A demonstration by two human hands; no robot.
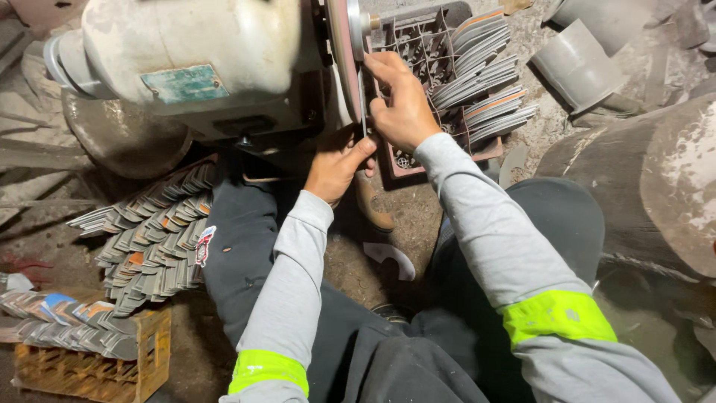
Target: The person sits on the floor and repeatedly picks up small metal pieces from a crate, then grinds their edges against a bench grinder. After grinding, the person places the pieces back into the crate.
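A thin grey metal blade point(362, 97) stands on edge against the round grinding wheel point(341, 52) of a large cream-coloured bench grinder point(194, 60). My right hand point(401, 101) pinches the blade's upper part from the right. My left hand point(337, 164) holds its lower end from below, thumb up along the metal. Both arms wear grey sleeves with bright yellow-green bands. My dark-trousered legs sit spread beneath the machine.
A reddish plastic crate point(418, 160) with several stacked blades point(485, 82) stands behind the right hand. A big pile of blades point(153, 239) lies at left, more on a wooden crate point(112, 366). Grey pipes point(578, 67) and a log point(649, 179) lie at right.
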